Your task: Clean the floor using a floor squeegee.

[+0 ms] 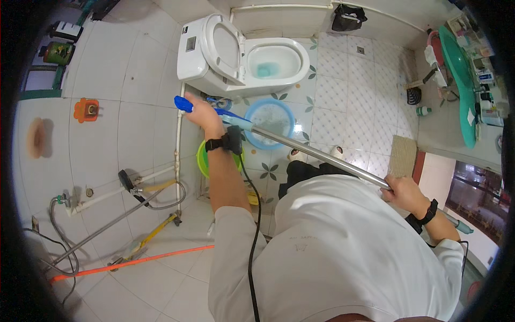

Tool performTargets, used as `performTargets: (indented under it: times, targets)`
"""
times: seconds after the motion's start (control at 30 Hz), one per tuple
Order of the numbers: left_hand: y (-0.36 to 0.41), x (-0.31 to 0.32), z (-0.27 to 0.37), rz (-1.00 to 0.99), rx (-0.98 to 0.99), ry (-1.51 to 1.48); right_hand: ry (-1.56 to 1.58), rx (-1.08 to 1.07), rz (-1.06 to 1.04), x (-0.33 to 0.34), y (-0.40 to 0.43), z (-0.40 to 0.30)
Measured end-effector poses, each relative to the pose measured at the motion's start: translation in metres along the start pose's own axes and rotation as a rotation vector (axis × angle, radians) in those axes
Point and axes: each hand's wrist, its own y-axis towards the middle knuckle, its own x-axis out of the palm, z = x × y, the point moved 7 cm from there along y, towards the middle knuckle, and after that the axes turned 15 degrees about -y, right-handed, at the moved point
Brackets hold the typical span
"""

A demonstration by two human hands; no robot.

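Observation:
A long-handled cleaning tool with a steel pole slants across in front of my body. My left hand is closed around its blue end piece, close to the tiled wall; my fingers hide much of that part. Farther down the pole, by my right hip, my right hand grips the steel. A pale blue joint links the blue end to the pole. Beneath it on the floor sits a light blue basin of foamy water. A green basin is partly hidden behind my left forearm.
A white toilet with its lid raised stands beyond the basin. Pipes and a shower hose run along the left wall. An orange pole leans low there. A teal counter with bottles lies right.

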Motion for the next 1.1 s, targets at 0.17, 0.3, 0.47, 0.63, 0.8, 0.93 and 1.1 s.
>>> performTargets:
  times: [0.17,0.3,0.47,0.63,0.8,0.93,1.1]
  targets:
    - [0.003,-0.004,-0.014,-0.063,-0.025,0.060,0.025,0.021,-0.014,0.006,-0.002,0.003]
    - [-0.004,-0.001,-0.022,-0.094,-0.066,0.159,0.026,0.013,-0.009,0.011,-0.005,0.005]
    - [-0.022,0.007,-0.010,-0.233,0.006,0.006,-0.002,0.002,0.039,0.013,-0.002,0.010]
    - [-0.026,0.020,0.039,-0.220,0.053,-0.197,-0.022,0.022,0.045,0.014,-0.003,0.012]
    - [-0.010,0.018,0.030,-0.193,-0.057,-0.278,-0.011,0.058,-0.006,0.017,-0.004,0.013]
    - [-0.010,0.019,0.021,-0.223,-0.102,-0.251,0.000,0.052,-0.004,0.023,-0.005,0.015]
    - [-0.013,0.026,0.019,-0.241,-0.075,-0.237,0.039,0.012,-0.004,0.026,-0.010,0.014]
